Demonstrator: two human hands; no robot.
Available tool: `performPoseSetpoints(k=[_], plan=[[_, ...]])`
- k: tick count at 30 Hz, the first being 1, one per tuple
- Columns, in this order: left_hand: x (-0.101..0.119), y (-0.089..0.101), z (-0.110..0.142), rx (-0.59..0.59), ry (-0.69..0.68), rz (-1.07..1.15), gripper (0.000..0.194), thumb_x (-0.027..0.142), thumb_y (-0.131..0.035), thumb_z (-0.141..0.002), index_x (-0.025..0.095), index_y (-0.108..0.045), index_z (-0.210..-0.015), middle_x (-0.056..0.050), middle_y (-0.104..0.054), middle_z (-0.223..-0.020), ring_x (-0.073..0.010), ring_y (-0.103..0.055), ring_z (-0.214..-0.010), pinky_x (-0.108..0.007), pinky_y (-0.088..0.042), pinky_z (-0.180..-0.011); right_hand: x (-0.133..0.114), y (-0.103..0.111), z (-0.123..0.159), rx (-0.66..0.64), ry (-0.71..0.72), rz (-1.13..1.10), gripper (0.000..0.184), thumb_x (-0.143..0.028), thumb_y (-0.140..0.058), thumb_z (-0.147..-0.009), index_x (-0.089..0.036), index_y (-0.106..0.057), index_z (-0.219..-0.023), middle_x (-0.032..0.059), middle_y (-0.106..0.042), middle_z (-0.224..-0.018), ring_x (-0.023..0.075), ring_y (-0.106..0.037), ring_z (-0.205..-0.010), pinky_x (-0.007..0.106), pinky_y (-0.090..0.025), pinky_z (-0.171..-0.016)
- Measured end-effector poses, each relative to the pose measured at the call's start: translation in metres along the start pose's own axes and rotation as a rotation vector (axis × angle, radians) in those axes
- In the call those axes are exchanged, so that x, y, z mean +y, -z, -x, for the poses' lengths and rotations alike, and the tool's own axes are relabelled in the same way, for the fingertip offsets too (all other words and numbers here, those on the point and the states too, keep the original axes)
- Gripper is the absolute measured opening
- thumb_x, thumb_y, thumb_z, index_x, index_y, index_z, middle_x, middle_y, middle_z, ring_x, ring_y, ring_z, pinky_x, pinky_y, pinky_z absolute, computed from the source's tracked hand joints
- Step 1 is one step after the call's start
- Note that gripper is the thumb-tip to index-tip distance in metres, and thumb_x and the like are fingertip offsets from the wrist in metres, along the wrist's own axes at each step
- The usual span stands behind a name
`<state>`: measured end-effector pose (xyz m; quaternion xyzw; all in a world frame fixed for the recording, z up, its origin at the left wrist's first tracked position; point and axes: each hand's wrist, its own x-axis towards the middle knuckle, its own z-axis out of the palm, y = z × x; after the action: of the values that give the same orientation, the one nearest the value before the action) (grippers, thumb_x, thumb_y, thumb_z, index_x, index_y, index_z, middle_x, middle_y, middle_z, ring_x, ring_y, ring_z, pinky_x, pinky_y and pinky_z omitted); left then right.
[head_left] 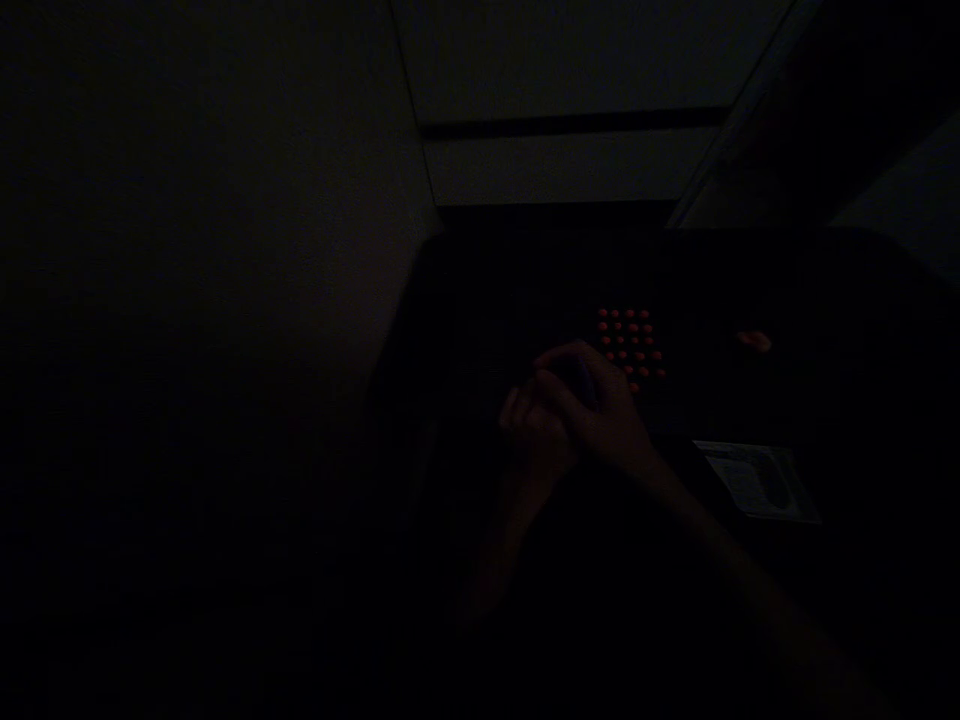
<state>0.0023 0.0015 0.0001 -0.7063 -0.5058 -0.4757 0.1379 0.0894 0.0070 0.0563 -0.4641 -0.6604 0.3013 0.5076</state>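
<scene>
The picture is very dark. My left hand (544,425) and my right hand (604,400) meet near the front edge of a dark table (480,300). The right thumb and fingers curve around a dark bluish object (583,383) whose kind I cannot make out. Just below and to the left, my left hand has its fingers curled, and what they hold, if anything, is hidden. Beyond the right hand lies a grid of small reddish-orange round pieces (631,340) in rows, partly covered by that hand.
A small orange lump (754,341) sits on the table to the right. Nearer to me is a pale printed sheet or packet (761,482). Behind the table stands a panelled, cabinet-like front (570,165), with a plain wall-like surface (225,200) at the left.
</scene>
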Motion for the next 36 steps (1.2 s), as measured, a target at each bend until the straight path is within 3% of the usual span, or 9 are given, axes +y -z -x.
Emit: performPoseSetpoints(k=[36], plan=[[0.0009, 0.0005, -0.0011, 0.014, -0.024, -0.029, 0.016, 0.015, -0.053, -0.083, 0.017, -0.067, -0.074, -0.007, -0.069, -0.062, -0.0221, -0.065, -0.063, -0.036, -0.042, -0.065, 0.0026, -0.0009, -0.0006, -0.006, 0.021, -0.017, 0.005, -0.026, -0.063, -0.091, -0.025, -0.064, -0.096, 0.0003, -0.068, -0.093, 0.0198, -0.065, -0.09, 0.036, -0.05, -0.082]])
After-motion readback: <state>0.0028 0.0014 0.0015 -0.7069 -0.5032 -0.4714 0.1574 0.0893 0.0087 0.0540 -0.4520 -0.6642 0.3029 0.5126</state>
